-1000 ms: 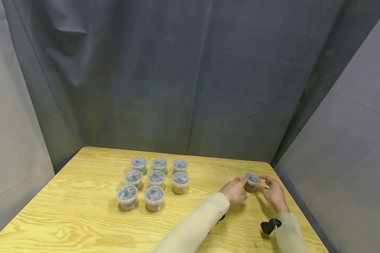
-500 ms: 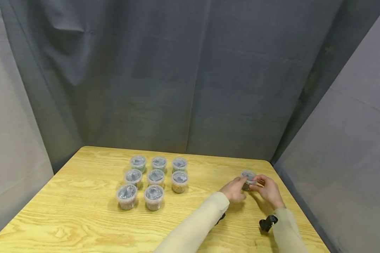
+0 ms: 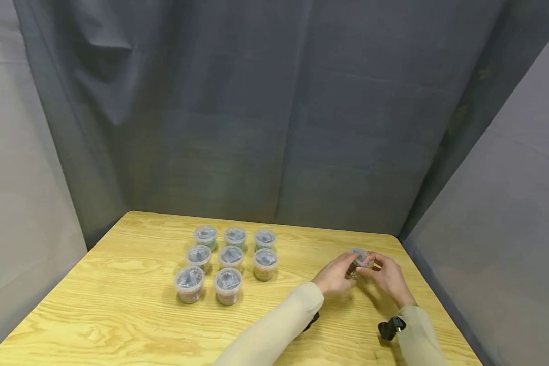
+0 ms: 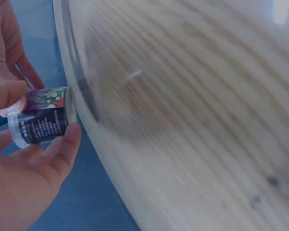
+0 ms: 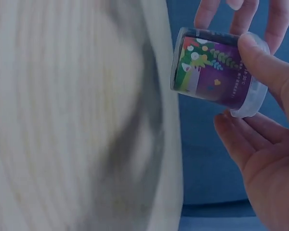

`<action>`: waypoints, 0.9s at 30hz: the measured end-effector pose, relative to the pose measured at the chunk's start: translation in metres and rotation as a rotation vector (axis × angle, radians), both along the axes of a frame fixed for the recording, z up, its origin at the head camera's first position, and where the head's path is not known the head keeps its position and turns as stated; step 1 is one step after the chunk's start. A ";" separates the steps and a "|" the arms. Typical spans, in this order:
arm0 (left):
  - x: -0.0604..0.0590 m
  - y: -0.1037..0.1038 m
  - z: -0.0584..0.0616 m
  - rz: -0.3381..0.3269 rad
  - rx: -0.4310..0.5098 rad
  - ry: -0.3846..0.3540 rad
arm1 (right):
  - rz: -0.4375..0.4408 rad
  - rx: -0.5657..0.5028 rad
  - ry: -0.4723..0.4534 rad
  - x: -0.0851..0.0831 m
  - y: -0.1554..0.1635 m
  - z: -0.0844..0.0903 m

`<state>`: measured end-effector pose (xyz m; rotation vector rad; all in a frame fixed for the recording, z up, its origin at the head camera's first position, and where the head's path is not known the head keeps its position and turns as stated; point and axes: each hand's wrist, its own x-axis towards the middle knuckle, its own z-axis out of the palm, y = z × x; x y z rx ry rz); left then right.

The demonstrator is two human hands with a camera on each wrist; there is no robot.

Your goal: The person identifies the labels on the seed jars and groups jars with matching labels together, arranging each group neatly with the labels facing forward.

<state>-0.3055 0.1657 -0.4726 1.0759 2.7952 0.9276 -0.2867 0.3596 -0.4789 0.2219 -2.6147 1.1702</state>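
Both hands are at one small lidded plastic tub (image 3: 359, 252) on the right side of the table in the head view. Its label is purple with a bright plant pattern on one side and dark with white print on the other. My left hand (image 3: 336, 276) grips it from the left, thumb on one side and fingers on the other, plain in the left wrist view. From the right, my right hand (image 3: 389, 279) holds it near the lid; in the right wrist view its thumb lies across the tub (image 5: 209, 72). Part of the tub is hidden behind fingers.
Several similar lidded tubs (image 3: 231, 256) stand in rows on the wooden table (image 3: 119, 320), left of the hands. A dark curtain (image 3: 210, 127) hangs behind the table, with pale cloth walls (image 3: 508, 229) at the sides.
My right hand has moved left and closed in on the tub. The tub has shifted slightly left and tilted between the hands. The tubs in rows stay put.
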 end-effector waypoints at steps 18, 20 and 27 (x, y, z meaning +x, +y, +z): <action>0.016 -0.050 0.003 0.089 0.228 0.172 | -0.052 -0.084 0.025 0.009 -0.053 0.036; 0.017 -0.054 0.004 0.099 0.249 0.167 | -0.055 -0.111 0.016 0.009 -0.059 0.038; 0.016 -0.064 0.002 0.116 0.271 0.149 | -0.108 -0.191 -0.012 0.010 -0.077 0.040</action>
